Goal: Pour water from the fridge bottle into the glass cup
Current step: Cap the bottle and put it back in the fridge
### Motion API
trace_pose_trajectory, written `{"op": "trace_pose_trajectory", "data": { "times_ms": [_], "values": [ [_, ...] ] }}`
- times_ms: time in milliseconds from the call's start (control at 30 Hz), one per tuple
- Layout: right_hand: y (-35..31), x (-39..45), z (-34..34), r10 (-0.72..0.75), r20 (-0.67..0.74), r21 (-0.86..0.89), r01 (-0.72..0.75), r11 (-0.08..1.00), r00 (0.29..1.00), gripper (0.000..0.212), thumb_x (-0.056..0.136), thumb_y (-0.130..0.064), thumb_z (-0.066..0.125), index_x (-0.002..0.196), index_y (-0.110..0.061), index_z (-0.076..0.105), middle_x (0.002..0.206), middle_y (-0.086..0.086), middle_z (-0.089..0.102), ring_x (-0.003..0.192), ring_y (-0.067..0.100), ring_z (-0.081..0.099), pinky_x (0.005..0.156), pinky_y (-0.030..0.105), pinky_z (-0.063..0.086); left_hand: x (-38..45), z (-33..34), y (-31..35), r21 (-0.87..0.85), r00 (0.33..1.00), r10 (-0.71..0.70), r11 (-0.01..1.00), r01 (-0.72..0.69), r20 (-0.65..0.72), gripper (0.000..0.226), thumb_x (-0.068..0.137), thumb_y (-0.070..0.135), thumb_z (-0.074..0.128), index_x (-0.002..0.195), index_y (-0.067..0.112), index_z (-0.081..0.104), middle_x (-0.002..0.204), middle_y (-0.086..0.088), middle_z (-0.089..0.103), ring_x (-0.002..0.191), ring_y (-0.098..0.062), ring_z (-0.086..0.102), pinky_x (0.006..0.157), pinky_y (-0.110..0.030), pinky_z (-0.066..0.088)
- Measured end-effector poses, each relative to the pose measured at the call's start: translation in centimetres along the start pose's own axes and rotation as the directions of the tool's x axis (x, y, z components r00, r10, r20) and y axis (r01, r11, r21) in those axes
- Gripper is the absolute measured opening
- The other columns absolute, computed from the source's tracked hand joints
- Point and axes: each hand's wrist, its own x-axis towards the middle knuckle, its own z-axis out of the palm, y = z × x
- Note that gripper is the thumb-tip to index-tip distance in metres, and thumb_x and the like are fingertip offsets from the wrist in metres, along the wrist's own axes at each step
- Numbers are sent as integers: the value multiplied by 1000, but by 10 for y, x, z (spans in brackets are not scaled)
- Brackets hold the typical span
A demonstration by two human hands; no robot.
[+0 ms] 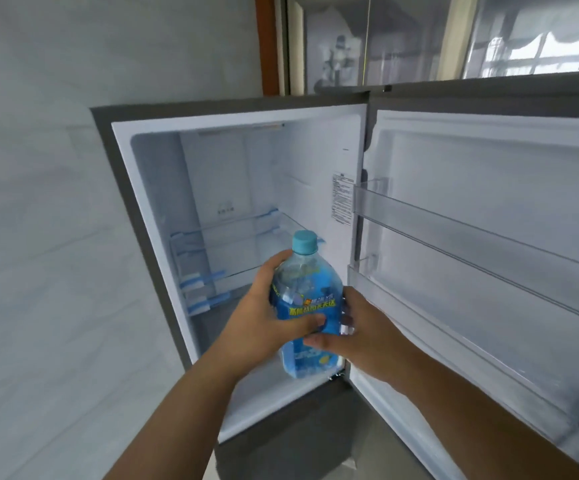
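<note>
Both hands are holding the bottle (307, 306) in front of the open fridge (246, 188), a little toward 6 o'clock from the middle of the view. The left hand (267, 327) is wrapping around the label from 9 o'clock, its fingers (310, 322) pressed on the blue band, and the right hand (360, 337) is supporting the lower body from 3 o'clock, its fingers (322, 342) also closed against the plastic. The bottle is standing nearly upright and the light blue cap (304, 242) is on. For doing this step well, I think the person should keep the bottle upright with one hand low, because a full bottle is heavy and cold plastic may be slippery, and should shut the door (488, 237) before opening the cap. The label is carrying green and white Chinese characters, but they are too blurred to read. A small sticker (342, 199) with fine print is on the inner wall at 1 o'clock from the cap, also unreadable. The glass cup is not in view.
</note>
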Motion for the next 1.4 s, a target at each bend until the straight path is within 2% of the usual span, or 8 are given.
{"op": "trace_pose_trajectory", "data": {
  "times_ms": [200,367,467,567,700,867,1200,1400],
  "values": [
    [-17,106,42,21,-55,-22,-22,1000,998,78,62,-54,91,128,-38,52,122,-20,68,112,2,67,86,26,60,61,-62,-55,31,980,-63,997,70,-189,91,70,51,91,144,43,40,137,10,59,121,-11,65,98,-40,61],
    [-13,189,73,4,-133,38,1,999,991,71,72,-32,94,129,-28,51,121,-17,64,105,2,68,82,24,59,101,-96,-98,70,933,-152,981,184,-326,46,91,17,78,129,26,53,124,-4,62,95,-9,69,71,-18,59],
    [-9,235,86,-17,-97,57,23,998,995,68,72,-23,94,129,-16,57,119,-6,69,100,12,73,86,37,63,119,-109,-114,93,913,-171,971,220,-370,45,97,18,71,138,24,55,130,4,63,111,-10,66,82,-20,58],
    [-6,281,95,-63,-22,53,64,997,998,49,73,-24,94,116,-19,70,108,-2,77,92,12,77,80,31,64,142,-118,-127,18,882,-216,969,246,-419,40,99,22,64,138,31,60,134,5,65,118,-11,67,97,-38,61],
    [-3,333,111,-88,92,57,83,995,992,34,83,-18,87,113,-27,73,104,-8,79,92,4,74,74,16,56,178,-124,-132,-118,814,-296,954,274,-501,35,98,7,53,113,34,70,107,8,78,99,-8,75,87,-25,60],
    [13,379,136,-60,111,7,60,998,992,40,94,-8,68,126,-31,62,117,-5,73,107,14,70,92,35,57,210,-126,-142,-183,739,-350,936,301,-575,37,97,12,46,104,41,67,102,12,75,95,-7,71,84,-33,58],
    [10,399,147,-7,211,0,7,1000,977,55,103,1,46,151,-25,42,129,-5,59,106,4,57,70,2,45,231,-129,-164,-182,716,-319,947,264,-621,44,101,4,46,129,36,59,118,11,70,108,-1,65,87,-21,51],
    [3,388,139,67,240,-21,-64,998,969,71,105,-9,53,163,-27,18,154,-11,38,138,10,41,110,25,35,230,-132,-167,-152,741,-259,966,211,-620,44,100,-1,53,132,28,57,125,5,69,110,-8,68,79,-12,52]
  ]
}}
